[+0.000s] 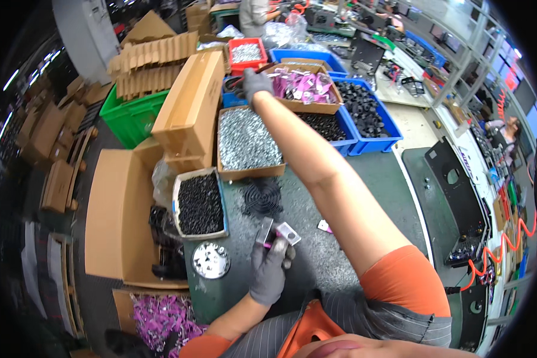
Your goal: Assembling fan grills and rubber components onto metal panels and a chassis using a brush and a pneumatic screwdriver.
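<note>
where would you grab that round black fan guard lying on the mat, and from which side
Take the fan guard by its outer rim, coming down from above, probably on the near edge facing the left hand. It lies flat on the mat, so only the rim gives fingers purchase, and boxes of small parts crowd its far side.

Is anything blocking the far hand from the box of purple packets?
Nothing visible does. The right hand is at the near left edge of the cardboard box of purple packets, having reached over the box of silver screws.
</note>
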Tool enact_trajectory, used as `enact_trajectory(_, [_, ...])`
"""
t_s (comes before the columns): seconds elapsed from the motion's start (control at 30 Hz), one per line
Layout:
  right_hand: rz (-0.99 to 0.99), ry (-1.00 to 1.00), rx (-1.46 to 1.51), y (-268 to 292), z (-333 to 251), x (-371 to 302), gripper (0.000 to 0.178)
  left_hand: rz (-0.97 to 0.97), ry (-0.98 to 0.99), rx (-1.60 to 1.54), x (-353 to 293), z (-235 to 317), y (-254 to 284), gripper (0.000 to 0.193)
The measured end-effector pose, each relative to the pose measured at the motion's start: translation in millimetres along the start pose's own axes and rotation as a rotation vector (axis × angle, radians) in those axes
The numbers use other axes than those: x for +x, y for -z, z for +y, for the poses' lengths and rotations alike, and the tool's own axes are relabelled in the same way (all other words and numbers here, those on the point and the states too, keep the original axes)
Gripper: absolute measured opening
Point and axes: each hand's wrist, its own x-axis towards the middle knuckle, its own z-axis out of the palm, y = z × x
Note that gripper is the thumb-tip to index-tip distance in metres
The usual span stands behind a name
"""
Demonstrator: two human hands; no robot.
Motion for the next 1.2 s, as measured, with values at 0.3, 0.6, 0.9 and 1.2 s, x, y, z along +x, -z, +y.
enact_trajectory(0.3, [-0.002,-0.29,0.678,2.9,27.4,48.4,0.043,-0.052,-0.008,-0.017,2.4,-1.1,-10.3,0.017])
enact_trajectory(0.6, [-0.193,-0.153,1.015,110.1,12.0,-38.3,0.031,-0.04,-0.1,-0.041,5.4,-6.9,-23.6,0.015])
enact_trajectory(0.9, [-0.171,-0.062,1.075,280.9,93.2,-212.8,0.031,-0.099,-0.182,0.253,12.7,-21.4,-25.8,0.022])
enact_trajectory(1.2, [0.048,0.314,0.845,372.7,81.1,-334.9,0.034,-0.359,-0.348,0.252,7.3,-27.9,-58.9,0.025])
